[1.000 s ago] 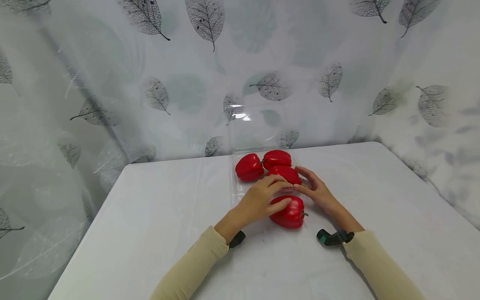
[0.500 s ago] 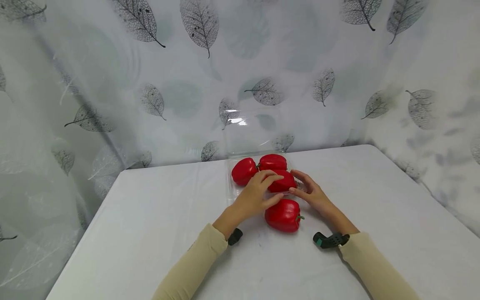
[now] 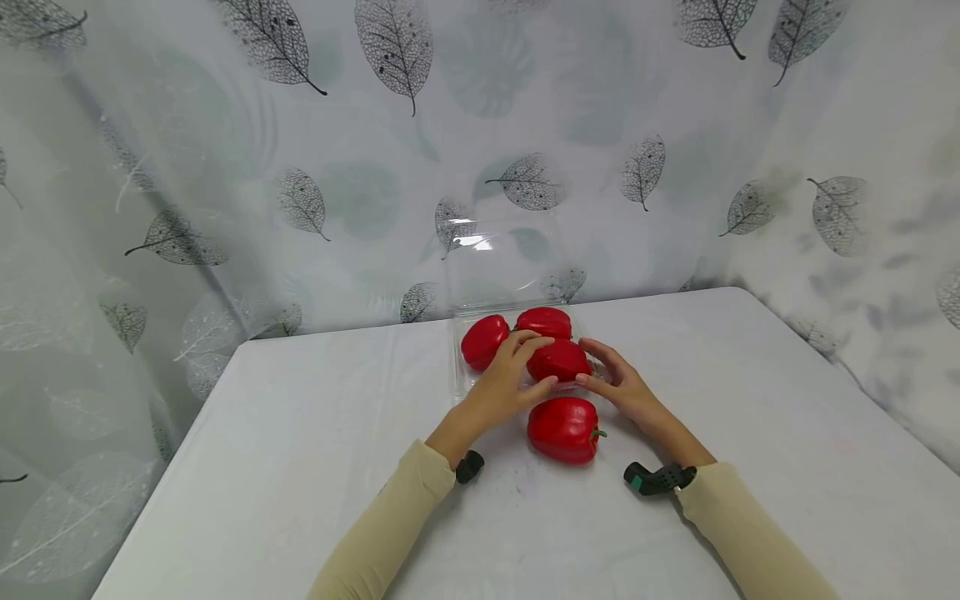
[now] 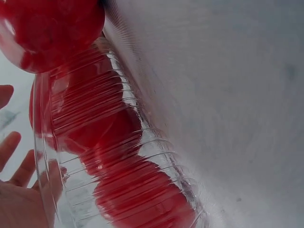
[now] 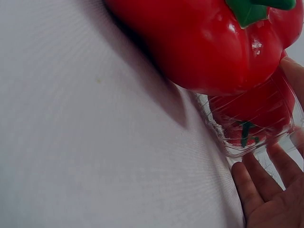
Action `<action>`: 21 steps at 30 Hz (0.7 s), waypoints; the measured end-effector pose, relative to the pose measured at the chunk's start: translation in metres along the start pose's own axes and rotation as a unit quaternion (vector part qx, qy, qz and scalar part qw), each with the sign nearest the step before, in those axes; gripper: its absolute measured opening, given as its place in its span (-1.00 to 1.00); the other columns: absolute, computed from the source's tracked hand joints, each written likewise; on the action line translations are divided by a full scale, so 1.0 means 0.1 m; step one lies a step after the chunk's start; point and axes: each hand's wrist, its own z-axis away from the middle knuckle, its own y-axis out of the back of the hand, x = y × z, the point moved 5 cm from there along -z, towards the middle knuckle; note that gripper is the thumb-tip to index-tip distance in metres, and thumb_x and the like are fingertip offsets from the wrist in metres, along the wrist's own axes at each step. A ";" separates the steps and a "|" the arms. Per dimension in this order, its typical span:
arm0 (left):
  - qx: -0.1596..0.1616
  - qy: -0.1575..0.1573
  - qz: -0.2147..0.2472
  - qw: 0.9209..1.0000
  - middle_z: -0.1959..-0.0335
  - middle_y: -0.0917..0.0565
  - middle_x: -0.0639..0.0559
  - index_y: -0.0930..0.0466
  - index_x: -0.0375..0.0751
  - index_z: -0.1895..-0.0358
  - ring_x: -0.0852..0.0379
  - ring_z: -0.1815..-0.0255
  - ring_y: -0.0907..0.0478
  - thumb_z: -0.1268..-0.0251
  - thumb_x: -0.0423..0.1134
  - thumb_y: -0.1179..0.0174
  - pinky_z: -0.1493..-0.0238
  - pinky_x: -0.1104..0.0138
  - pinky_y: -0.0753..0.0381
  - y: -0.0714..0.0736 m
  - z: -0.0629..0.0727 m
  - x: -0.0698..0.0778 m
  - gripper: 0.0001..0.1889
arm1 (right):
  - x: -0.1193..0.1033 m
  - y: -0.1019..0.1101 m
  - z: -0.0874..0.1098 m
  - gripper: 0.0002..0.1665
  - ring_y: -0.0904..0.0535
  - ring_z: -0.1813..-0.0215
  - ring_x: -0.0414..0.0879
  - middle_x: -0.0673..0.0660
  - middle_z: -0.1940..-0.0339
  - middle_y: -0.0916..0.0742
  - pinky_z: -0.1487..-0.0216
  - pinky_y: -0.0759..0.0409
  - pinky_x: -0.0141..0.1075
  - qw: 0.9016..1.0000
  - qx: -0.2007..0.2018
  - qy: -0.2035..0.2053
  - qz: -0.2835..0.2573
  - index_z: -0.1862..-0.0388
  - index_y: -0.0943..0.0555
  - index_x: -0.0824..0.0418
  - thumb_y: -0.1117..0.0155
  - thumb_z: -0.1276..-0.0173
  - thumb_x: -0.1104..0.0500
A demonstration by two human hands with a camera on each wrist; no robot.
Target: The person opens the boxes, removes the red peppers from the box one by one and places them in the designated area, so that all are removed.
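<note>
Three red bell peppers lie in a clear plastic box: one at the left [image 3: 482, 342], one at the back [image 3: 543, 323] and one at the front right [image 3: 558, 362]. My left hand [image 3: 497, 393] hovers by the left end of the front-right pepper, fingers spread and loosely bent. Beside that pepper's right end is my right hand [image 3: 632, 398], thumb and fingers apart. In the right wrist view the fingers of my right hand [image 5: 273, 197] lie along the outside of the box wall. Another bell pepper [image 3: 564, 431] sits on the table before the box, its green stem pointing right.
The box's clear lid [image 3: 498, 271] stands raised against the leaf-patterned curtain [image 3: 367, 200] at the back. A white cloth covers the table [image 3: 330, 417]. Dark bands [image 3: 660, 479] circle both wrists.
My left hand has drawn back leftward, fingers lifting off the front-right pepper and uncovering more of it. The right hand has barely moved. The head view has shifted slightly.
</note>
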 end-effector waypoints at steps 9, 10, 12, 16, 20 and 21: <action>0.000 0.019 0.006 1.000 -0.35 -0.31 -0.05 -0.31 0.04 -0.39 0.02 -0.38 -0.25 -0.15 -0.18 -0.40 -0.14 0.16 -0.59 0.00 -0.05 -0.08 -0.29 | 0.00 0.00 -0.01 -0.14 -0.05 -0.55 0.24 0.23 -0.56 -0.21 -0.34 -0.28 0.16 1.000 0.000 -0.002 -0.003 -0.56 -0.10 0.12 -0.26 -0.38 0.13; -0.002 0.022 0.008 1.000 -0.36 -0.30 -0.05 -0.31 0.06 -0.39 0.01 -0.38 -0.26 -0.15 -0.18 -0.40 -0.14 0.15 -0.59 -0.01 -0.06 -0.08 -0.28 | -0.01 0.00 -0.01 -0.14 -0.05 -0.55 0.24 0.23 -0.56 -0.21 -0.34 -0.28 0.16 1.000 0.000 -0.002 -0.001 -0.56 -0.10 0.12 -0.27 -0.38 0.12; -0.008 0.029 0.014 0.999 -0.37 -0.29 -0.05 -0.32 0.07 -0.40 0.01 -0.39 -0.26 -0.14 -0.18 -0.41 -0.14 0.16 -0.59 -0.01 -0.06 -0.09 -0.28 | -0.01 0.00 -0.01 -0.14 -0.05 -0.55 0.24 0.23 -0.56 -0.21 -0.35 -0.27 0.17 1.000 0.000 -0.003 -0.002 -0.56 -0.10 0.12 -0.27 -0.38 0.12; -0.026 0.047 0.017 0.998 -0.38 -0.27 -0.05 -0.33 0.08 -0.40 0.01 -0.39 -0.27 -0.16 -0.15 -0.40 -0.15 0.17 -0.58 -0.03 -0.05 -0.12 -0.29 | -0.01 0.00 -0.01 -0.13 -0.04 -0.56 0.22 0.22 -0.56 -0.21 -0.36 -0.24 0.18 1.000 0.002 -0.003 0.001 -0.56 -0.10 0.11 -0.28 -0.37 0.12; -0.046 0.063 0.013 0.997 -0.39 -0.26 -0.05 -0.33 0.11 -0.40 0.01 -0.40 -0.27 -0.19 -0.11 -0.37 -0.16 0.18 -0.58 -0.06 -0.05 -0.13 -0.32 | 0.00 0.00 -0.01 -0.13 -0.04 -0.56 0.22 0.22 -0.56 -0.21 -0.36 -0.25 0.18 1.000 0.001 -0.003 0.000 -0.56 -0.10 0.11 -0.28 -0.36 0.12; -0.049 0.064 0.013 0.997 -0.39 -0.26 -0.05 -0.33 0.11 -0.40 0.01 -0.39 -0.28 -0.20 -0.11 -0.36 -0.16 0.17 -0.58 -0.06 -0.05 -0.13 -0.32 | 0.00 0.00 -0.01 -0.13 -0.04 -0.56 0.22 0.22 -0.56 -0.21 -0.36 -0.25 0.18 1.000 0.001 -0.002 0.000 -0.56 -0.10 0.11 -0.28 -0.36 0.12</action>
